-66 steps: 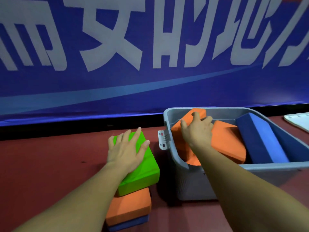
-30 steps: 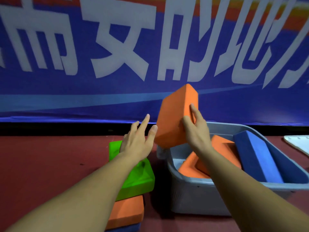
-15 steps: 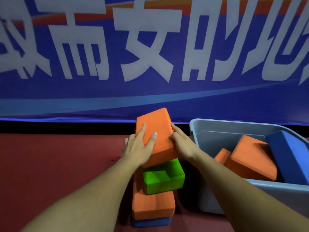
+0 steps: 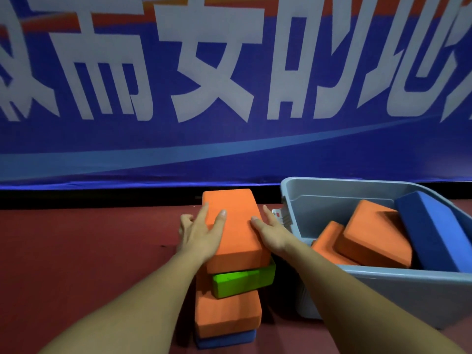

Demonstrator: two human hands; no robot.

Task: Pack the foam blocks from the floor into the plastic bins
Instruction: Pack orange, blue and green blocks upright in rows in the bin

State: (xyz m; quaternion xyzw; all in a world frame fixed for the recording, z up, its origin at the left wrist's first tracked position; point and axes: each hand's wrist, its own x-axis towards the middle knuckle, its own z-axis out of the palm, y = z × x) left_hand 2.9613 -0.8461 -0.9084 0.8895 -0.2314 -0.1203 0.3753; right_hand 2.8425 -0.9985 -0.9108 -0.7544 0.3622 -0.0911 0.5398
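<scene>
Nearest on the red floor point(image 4: 76, 277) is a stack of four foam blocks. A blue foam block point(image 4: 226, 339) lies at the bottom, with the lower orange foam block point(image 4: 227, 312) on it, then the green foam block point(image 4: 242, 281), turned a little askew. The top orange foam block point(image 4: 235, 226) lies flat, its long side running away toward the floor's far edge.

These blocks look light, springy and matte, so they should neither slip nor break. A hard squeeze would dent them, and the loose stack could slide apart. Taking each block by its two long sides looks the surest hold.

The left hand point(image 4: 201, 233) lies open against the top block's left side, thumb flat on its upper face and fingers mostly straight. The right hand point(image 4: 273, 233) is also open, fingers straight along the right side, thumb touching the edge. Neither hand is clenched; together they bracket the block.

Just right of the stack stands the grey plastic bin point(image 4: 383, 284), holding two tilted orange blocks point(image 4: 373, 238) and a long blue block point(image 4: 434, 233) leaning against its right wall. Beyond, at the floor's far edge, hangs a blue banner point(image 4: 229, 149).
</scene>
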